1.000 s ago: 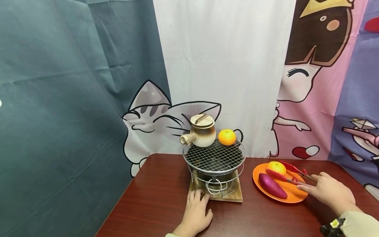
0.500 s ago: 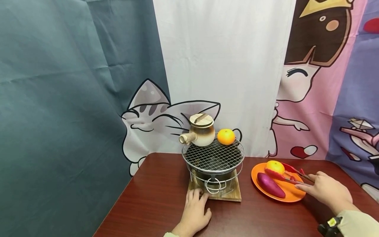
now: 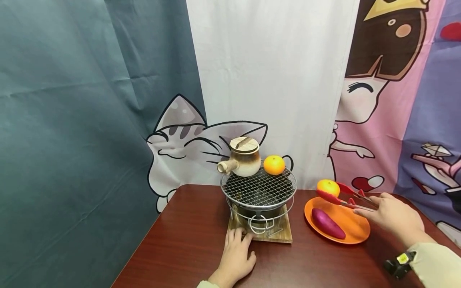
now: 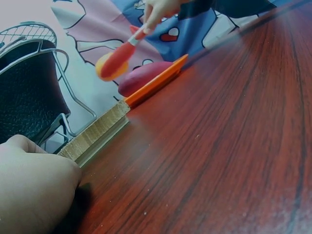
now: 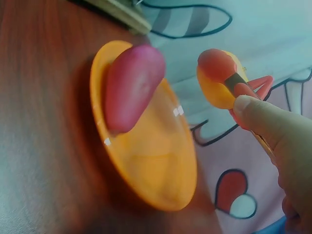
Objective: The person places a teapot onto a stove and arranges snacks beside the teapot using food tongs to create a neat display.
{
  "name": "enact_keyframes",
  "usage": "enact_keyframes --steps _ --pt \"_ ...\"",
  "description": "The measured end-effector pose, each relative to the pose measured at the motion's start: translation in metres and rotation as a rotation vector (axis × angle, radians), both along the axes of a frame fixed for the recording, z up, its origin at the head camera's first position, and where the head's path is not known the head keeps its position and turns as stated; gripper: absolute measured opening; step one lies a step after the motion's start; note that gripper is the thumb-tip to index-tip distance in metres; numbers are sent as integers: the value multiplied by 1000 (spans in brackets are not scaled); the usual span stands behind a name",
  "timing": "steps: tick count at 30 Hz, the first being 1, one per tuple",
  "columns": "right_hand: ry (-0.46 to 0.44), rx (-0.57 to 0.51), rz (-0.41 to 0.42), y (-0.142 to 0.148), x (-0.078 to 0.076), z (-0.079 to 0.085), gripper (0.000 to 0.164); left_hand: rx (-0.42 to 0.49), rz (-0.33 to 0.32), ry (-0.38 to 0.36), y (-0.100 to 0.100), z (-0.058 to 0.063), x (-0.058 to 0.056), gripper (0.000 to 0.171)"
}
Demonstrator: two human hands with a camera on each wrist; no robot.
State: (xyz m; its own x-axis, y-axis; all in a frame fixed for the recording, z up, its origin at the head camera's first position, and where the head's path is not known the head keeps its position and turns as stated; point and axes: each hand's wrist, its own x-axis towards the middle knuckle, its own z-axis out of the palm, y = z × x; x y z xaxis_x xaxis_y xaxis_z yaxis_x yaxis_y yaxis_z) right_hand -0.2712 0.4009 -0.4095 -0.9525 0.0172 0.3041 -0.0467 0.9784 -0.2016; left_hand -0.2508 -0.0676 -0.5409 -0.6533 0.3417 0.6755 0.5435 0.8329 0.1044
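Observation:
My right hand [image 3: 395, 214] grips a pair of tongs [image 3: 345, 203] with red tips, thumb along one arm in the right wrist view. Between the tips an orange-yellow mandarin [image 3: 328, 188] is held in the air above the back of the orange plate [image 3: 354, 232]. On that plate lies a purple sweet potato [image 3: 327, 223]. My left hand [image 3: 235, 256] rests its fingers at the near left edge of the wooden board [image 3: 281, 236], thumb apart on the table side. Its fingertips are partly hidden in the left wrist view.
A round grill [image 3: 259, 190] with a wire mesh stands on the board. On the mesh sit a lidded clay pot [image 3: 246, 162], its handle pointing left, and a second mandarin [image 3: 274, 165]. A patterned cloth [image 3: 288, 80] hangs behind the brown table [image 3: 173, 248].
The mandarin in the tongs has risen off the orange plate, along with my right hand. My left hand stays at the board. The whole head view has shifted slightly.

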Motion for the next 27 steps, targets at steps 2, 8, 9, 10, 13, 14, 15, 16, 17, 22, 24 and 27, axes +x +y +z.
enact_keyframes --steps 2,8,9,10,13,14,15,16,17,22,24,27 --pt "20 8 9 -4 0 7 91 0 1 -2 0 1 0 45" --pt "70 33 26 -13 2 25 81 3 1 13 1 2 2 45" --pt "74 38 25 -14 3 28 81 3 0 15 1 1 1 45" --pt "73 43 27 -15 3 31 80 2 0 15 1 1 1 45" --pt "86 51 28 -19 5 41 80 -1 -1 8 1 1 1 45" --pt "94 48 30 -21 6 45 80 -3 -3 8 1 1 0 45" --pt "99 45 33 -22 6 48 80 -3 -4 7 1 1 0 45" --pt "101 43 37 -24 7 51 81 -6 -3 7 1 1 0 45" --pt "111 44 39 -27 8 54 82 -7 -6 5 1 1 0 45" --pt "117 69 53 -39 11 66 89 -21 -7 6 0 2 1 45" --pt "116 85 68 -44 12 69 88 -25 -6 3 0 2 1 45" --pt "120 92 84 -52 14 74 85 -27 -6 -14 0 0 1 45"
